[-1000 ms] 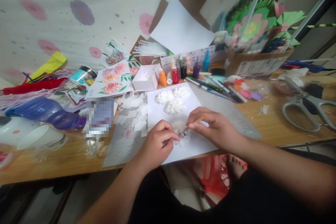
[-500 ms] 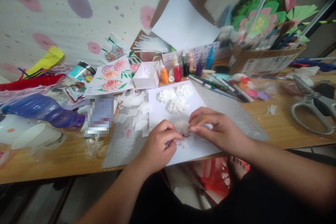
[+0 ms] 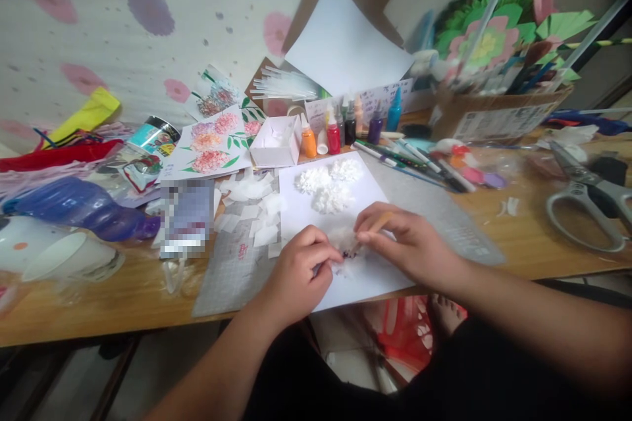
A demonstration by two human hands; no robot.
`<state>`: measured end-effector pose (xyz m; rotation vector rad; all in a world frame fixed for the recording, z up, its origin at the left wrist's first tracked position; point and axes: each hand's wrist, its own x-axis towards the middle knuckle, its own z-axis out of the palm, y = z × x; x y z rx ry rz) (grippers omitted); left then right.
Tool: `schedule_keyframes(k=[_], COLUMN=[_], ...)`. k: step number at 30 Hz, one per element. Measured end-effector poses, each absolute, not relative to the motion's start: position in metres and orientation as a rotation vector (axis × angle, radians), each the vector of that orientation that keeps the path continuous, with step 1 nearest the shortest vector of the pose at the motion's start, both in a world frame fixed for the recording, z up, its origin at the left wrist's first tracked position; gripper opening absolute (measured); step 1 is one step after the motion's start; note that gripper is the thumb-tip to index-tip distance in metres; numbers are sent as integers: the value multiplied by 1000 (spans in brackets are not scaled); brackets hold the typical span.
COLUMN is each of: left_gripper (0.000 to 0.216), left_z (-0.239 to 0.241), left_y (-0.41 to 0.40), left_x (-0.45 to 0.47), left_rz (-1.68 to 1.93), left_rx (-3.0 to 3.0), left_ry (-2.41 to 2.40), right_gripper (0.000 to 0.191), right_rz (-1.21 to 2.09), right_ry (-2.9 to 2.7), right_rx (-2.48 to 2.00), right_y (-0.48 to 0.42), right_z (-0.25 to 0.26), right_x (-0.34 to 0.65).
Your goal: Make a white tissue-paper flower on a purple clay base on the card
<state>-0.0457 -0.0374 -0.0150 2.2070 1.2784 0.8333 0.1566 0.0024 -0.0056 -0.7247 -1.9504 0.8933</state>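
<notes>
A white paper sheet (image 3: 326,291) lies on a grey cutting mat (image 3: 217,293). Three fluffy white paper clusters (image 3: 333,197) are stuck or resting on its upper half. Lower down, a blurred white tuft (image 3: 340,235) with dark marks beside it sits between my hands. My left hand (image 3: 299,273) rests on the sheet, fingers curled, index fingertip at the edge of the tuft; what it pinches, if anything, is hidden. My right hand (image 3: 409,240) is closed round a tan stick (image 3: 382,220), its fingertips at the tuft's right side. Cut white paper squares (image 3: 266,234) lie left of the sheet.
Paint bottles (image 3: 333,135), a small white box (image 3: 276,141) and flower pictures (image 3: 210,145) stand behind. Pens (image 3: 415,161) and scissors (image 3: 587,200) are on the right. A phone (image 3: 186,217), plastic cup (image 3: 64,256) and purple bottle (image 3: 83,207) lie left.
The stick in my right hand has tilted more upright, and that hand has shifted very slightly. My left hand stays in place.
</notes>
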Motion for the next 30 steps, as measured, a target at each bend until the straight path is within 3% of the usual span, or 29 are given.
schedule_keyframes(k=[30], left_gripper=[32], left_z=[-17], left_y=[-43], left_x=[-44], left_rz=[868], left_rx=[2273], left_ry=[1272], right_gripper=[21], right_rz=[973], right_ry=[-1885], right_rx=[-846], right_y=[11], right_z=[-13], right_x=[157])
